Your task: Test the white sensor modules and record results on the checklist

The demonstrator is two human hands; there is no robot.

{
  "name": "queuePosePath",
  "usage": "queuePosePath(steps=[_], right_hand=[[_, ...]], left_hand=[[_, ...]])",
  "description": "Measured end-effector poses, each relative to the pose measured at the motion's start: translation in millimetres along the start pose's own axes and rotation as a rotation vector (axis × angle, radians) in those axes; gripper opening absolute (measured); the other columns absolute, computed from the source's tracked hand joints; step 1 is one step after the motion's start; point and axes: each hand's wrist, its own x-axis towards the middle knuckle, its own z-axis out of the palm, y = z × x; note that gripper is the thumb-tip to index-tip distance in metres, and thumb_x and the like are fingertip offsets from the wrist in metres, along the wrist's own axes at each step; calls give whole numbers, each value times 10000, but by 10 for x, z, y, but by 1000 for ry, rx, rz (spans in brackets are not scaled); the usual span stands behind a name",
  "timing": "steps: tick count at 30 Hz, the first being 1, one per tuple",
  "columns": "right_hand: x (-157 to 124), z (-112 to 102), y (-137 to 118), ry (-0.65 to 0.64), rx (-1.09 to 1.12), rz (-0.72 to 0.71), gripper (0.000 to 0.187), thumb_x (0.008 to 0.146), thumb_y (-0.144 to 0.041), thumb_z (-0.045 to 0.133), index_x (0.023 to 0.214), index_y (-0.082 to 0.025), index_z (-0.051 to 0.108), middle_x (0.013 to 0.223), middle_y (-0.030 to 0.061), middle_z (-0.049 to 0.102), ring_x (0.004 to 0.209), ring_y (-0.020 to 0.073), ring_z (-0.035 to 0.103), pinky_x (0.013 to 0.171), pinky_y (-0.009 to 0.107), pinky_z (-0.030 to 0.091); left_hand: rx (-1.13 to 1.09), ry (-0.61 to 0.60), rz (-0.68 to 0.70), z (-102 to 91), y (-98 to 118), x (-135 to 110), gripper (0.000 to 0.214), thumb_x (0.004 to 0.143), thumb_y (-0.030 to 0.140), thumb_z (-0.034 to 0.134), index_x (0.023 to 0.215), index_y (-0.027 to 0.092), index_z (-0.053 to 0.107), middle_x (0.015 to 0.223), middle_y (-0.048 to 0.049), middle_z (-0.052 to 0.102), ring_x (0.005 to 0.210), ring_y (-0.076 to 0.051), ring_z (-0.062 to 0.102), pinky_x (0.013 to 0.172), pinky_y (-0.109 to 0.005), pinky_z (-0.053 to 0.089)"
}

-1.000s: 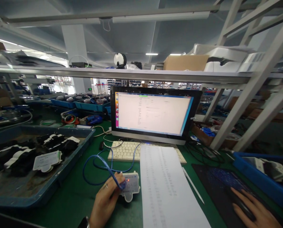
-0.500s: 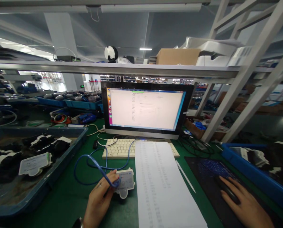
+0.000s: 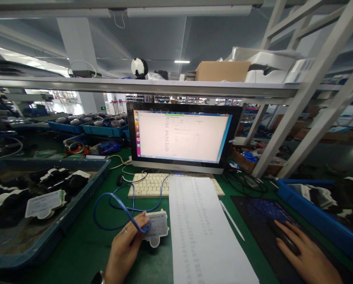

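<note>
My left hand (image 3: 126,244) is closed round the end of a blue cable (image 3: 117,196) and presses it onto a small white plastic unit with a printed label (image 3: 158,225). That unit lies on the green table top, its rounded tab toward me; my fingers hide the cable's tip. Resting on a black computer mouse (image 3: 285,238), my right hand (image 3: 309,252) curves over it on a dark mouse pad (image 3: 250,221). Between the hands lie printed paper sheets (image 3: 194,221) and a white pen (image 3: 232,221).
A lit monitor (image 3: 182,136) stands behind a cream keyboard (image 3: 149,184), partly covered by the paper. At the left is a blue tray (image 3: 84,197) of black and white parts; another blue bin (image 3: 309,215) sits right. A shelf (image 3: 170,87) runs overhead.
A green bar at the top of the monitor's screen stretches a little further right. Both hands, the cable and the white unit have stayed in place.
</note>
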Motion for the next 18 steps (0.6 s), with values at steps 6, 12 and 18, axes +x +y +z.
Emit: queuePosePath(steps=[6,12,18], right_hand=[[2,22,16,11,-20,-9,584,824,-580,366,1237,-243,606,1270,131,578,1059,351,603,837,524,529],[19,-15,-11,8,-12,-15,589,827,-581,354,1216,-228,622,1253,139,588,1080,357,593,854,526,523],[5,-21,-34,-3,9,-4,599,823,-580,353,1213,-213,622,1261,147,580,1111,367,576,891,546,501]], left_hand=[[-1,-6,-15,7,-25,-19,220,895,182,523,1081,200,640,1095,-66,706,1009,-183,671,884,-235,527],[-1,-14,-13,4,-34,-40,226,899,193,522,1098,203,628,1098,-78,705,1010,-193,671,877,-254,537],[8,-10,-15,-8,0,-9,219,904,206,519,1093,206,630,1097,-78,705,1004,-195,673,865,-250,546]])
